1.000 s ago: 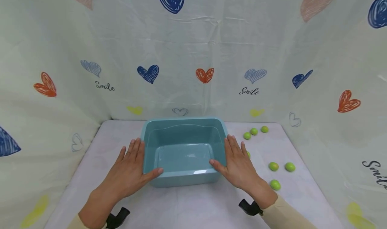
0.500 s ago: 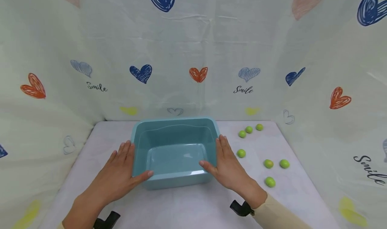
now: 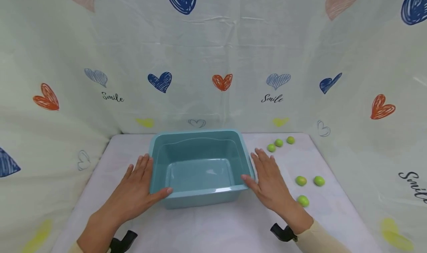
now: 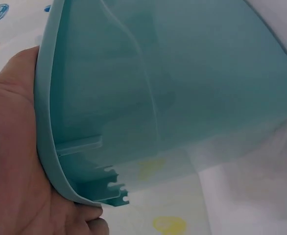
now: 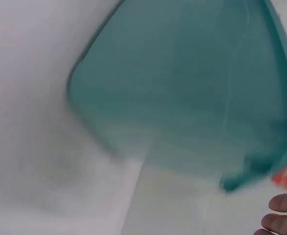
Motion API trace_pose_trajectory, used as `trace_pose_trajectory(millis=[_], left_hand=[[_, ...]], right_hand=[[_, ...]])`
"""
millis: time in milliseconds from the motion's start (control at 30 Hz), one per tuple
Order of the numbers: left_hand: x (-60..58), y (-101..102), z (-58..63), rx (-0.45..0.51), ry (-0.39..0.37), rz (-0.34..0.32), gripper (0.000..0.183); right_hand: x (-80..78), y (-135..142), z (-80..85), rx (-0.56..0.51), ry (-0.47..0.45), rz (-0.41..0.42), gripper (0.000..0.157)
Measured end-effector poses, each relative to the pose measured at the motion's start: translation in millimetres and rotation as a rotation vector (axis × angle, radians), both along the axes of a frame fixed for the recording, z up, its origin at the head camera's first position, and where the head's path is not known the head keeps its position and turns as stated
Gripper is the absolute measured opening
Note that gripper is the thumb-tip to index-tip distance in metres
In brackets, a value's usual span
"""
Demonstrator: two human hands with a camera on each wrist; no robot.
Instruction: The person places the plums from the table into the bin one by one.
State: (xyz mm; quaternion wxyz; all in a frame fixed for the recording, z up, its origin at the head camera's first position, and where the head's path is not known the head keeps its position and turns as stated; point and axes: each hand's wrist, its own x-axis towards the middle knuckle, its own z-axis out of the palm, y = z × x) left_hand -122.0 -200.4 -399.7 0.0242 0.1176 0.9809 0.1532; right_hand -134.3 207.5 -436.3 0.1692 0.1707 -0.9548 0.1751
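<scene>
A light blue plastic basin [image 3: 200,201] stands upright on the white table, with nothing inside it. Against its left rim [image 4: 44,98] rests my left hand [image 3: 135,190], fingers straight and the thumb stretched along the near corner. My right hand [image 3: 270,184] is beside the right rim with its fingers straight. Its fingertips [image 5: 283,203] are a little apart from the basin in the right wrist view. The right thumb lies close to the near right corner; whether it touches there I cannot tell.
Several small round green fruits lie on the right of the table [image 3: 213,230]: a far group including one green fruit [image 3: 278,142], and a nearer group including another green fruit [image 3: 319,181]. A white curtain [image 3: 200,45] printed with hearts surrounds the table.
My right hand has moved right, off the basin's rim, and now covers one green fruit seen half a second ago. The left hand stays at the rim. The head view shifted slightly.
</scene>
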Motion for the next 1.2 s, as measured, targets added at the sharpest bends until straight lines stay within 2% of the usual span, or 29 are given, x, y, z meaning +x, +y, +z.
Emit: trace_pose_trajectory(millis=[133,267,433,567,700,833,1200], left_hand=[[0.9,-0.4,-0.7,0.018,-0.011,-0.003,0.127],[1.5,0.1,-1.3,0.041,-0.018,-0.010,0.125],[2.4,0.7,-1.0,0.057,-0.025,-0.013,0.125],[2.6,1.1,-0.3,0.067,-0.030,-0.016,0.124],[2.6,0.9,-0.3,0.069,-0.034,-0.018,0.124],[2.7,-0.1,0.0,0.072,-0.033,-0.022,0.123],[2.5,-1.7,-0.5,0.081,-0.043,-0.013,0.125]], right_hand=[[-0.7,45.8,-8.8,-0.035,0.076,-0.067,0.070],[1.0,97.9,-27.5,0.042,0.155,-0.097,0.069],[17.4,151.1,-56.3,0.182,0.125,-0.135,0.061],[31.8,178.9,-73.2,0.253,0.106,-0.132,0.055],[40.3,190.8,-85.8,0.280,0.091,-0.125,0.051],[40.6,193.6,-94.7,0.274,0.085,-0.138,0.048],[38.5,188.2,-101.4,0.305,0.051,-0.169,0.047]])
